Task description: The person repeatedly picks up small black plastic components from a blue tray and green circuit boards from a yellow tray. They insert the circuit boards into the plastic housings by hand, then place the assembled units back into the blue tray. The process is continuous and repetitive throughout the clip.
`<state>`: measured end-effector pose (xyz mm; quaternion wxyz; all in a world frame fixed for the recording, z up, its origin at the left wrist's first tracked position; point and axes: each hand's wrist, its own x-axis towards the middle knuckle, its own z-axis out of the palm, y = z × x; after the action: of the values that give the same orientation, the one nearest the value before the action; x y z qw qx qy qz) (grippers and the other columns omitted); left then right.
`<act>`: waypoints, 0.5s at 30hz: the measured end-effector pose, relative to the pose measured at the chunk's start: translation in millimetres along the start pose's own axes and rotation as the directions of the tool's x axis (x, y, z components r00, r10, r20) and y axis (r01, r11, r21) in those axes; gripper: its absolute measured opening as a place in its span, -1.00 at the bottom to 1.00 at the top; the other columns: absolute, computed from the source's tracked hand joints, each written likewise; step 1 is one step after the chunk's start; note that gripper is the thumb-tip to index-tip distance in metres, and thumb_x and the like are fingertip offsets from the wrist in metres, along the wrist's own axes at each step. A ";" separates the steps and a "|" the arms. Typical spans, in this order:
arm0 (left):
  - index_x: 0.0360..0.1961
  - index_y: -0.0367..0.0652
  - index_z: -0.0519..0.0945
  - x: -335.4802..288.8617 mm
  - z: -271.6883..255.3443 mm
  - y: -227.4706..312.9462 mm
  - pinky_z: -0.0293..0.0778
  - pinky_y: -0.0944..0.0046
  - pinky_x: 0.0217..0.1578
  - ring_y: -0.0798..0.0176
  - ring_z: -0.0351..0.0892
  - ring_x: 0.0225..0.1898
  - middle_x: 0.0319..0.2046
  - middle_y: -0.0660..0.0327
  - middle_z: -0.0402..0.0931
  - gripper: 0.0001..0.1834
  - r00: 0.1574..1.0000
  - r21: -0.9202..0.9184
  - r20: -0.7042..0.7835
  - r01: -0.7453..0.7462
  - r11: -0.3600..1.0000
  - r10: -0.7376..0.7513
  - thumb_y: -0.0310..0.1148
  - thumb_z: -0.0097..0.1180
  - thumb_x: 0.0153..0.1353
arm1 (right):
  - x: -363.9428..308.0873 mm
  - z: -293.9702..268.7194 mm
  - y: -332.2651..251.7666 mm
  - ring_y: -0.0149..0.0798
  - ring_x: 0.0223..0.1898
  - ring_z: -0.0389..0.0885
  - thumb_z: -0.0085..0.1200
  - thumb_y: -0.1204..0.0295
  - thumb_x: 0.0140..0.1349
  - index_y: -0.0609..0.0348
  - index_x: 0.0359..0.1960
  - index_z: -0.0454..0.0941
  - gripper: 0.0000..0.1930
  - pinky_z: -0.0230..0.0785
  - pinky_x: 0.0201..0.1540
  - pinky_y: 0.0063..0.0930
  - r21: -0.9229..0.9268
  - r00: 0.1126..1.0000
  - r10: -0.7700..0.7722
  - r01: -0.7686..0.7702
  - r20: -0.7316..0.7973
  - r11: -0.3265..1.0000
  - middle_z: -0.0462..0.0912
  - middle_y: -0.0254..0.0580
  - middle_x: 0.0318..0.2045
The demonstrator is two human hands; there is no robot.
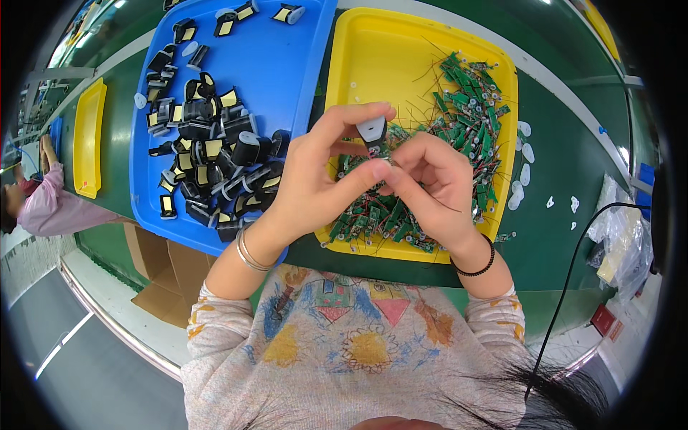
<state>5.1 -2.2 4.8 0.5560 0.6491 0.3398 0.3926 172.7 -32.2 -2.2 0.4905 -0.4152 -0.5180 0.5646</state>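
Over the yellow tray (383,32), both my hands meet around one small part. My left hand (322,168) grips a black housing with a light grey end (372,130) between its fingers and thumb. Against the lower end of that housing, my right hand (433,175) pinches a small green circuit board (380,152), partly covered by the fingertips. A thin wire sticks out below the right thumb. Beneath my hands lies a heap of green circuit boards (469,107) with fine wires. Left of them, the blue tray (287,64) bears many black housings (204,147), several with pale yellow patches.
Grey flat pieces (528,153) lie on the green table right of the yellow tray, and smaller white pieces (575,205) lie farther right. A clear plastic bag (620,236) and a black cable (573,265) are at the right. At far left are another yellow tray (87,140) and a person (57,204) in pink.
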 end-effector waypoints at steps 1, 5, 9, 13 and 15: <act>0.07 -0.27 0.29 0.3 1.0 -0.6 0.40 0.38 -0.17 0.23 0.42 -0.02 -0.02 -0.03 0.39 -0.50 1.000 -0.042 -0.015 0.010 0.999 -0.011 -0.47 0.09 0.07 | -0.2 -0.5 1.2 -0.53 -0.57 0.51 0.09 0.61 0.04 0.30 -0.45 0.45 -0.93 0.36 -0.52 -0.70 -0.045 1.000 -0.028 0.029 0.002 0.999 0.48 -0.28 -0.54; 0.01 -0.29 0.35 0.0 -0.7 -1.5 0.42 0.34 -0.12 0.23 0.45 -0.07 -0.05 -0.05 0.41 -0.54 0.996 -0.260 -0.037 0.068 0.963 -0.081 -0.50 0.11 0.03 | 1.6 -2.2 1.4 -0.46 -0.52 0.56 0.14 0.61 -0.02 0.30 -0.42 0.45 -0.87 0.38 -0.48 -0.68 -0.097 0.990 -0.134 0.138 0.052 0.986 0.52 -0.23 -0.51; -0.07 -0.30 0.42 -0.8 -10.2 1.3 0.43 0.31 -0.10 0.25 0.50 -0.15 -0.12 -0.02 0.47 -0.58 0.987 -0.254 -0.055 0.135 0.958 -0.154 -0.51 0.15 -0.03 | 14.5 -20.2 -5.4 -0.28 -0.21 0.54 0.19 0.38 -0.01 0.28 -0.21 0.47 -0.66 0.36 -0.16 -0.46 -0.031 0.945 -0.058 0.072 0.323 0.997 0.55 -0.10 -0.27; -0.09 -0.29 0.44 2.0 -15.9 3.3 0.43 0.34 -0.14 0.30 0.51 -0.20 -0.16 0.02 0.50 -0.57 0.975 -0.317 -0.067 0.182 0.931 -0.213 -0.50 0.19 -0.06 | 22.0 -39.3 -5.4 -0.23 0.04 0.38 0.15 0.16 0.02 0.28 -0.02 0.40 -0.45 0.21 0.07 -0.31 0.497 0.887 0.042 -0.297 0.460 0.816 0.47 -0.06 -0.07; -0.08 -0.28 0.44 1.4 -16.2 3.4 0.42 0.36 -0.16 0.33 0.51 -0.21 -0.16 0.04 0.50 -0.57 0.969 -0.315 -0.028 0.226 0.922 -0.246 -0.49 0.19 -0.05 | 21.9 -39.4 -8.3 -0.31 -0.06 0.45 0.15 0.27 0.06 0.29 -0.09 0.44 -0.57 0.30 -0.03 -0.41 0.467 0.894 0.112 -0.330 0.434 0.820 0.52 -0.11 -0.16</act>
<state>-8.6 5.9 9.6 0.6822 0.4949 0.3682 0.3925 208.4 -3.8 2.1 0.4030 -0.2022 -0.3757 0.8097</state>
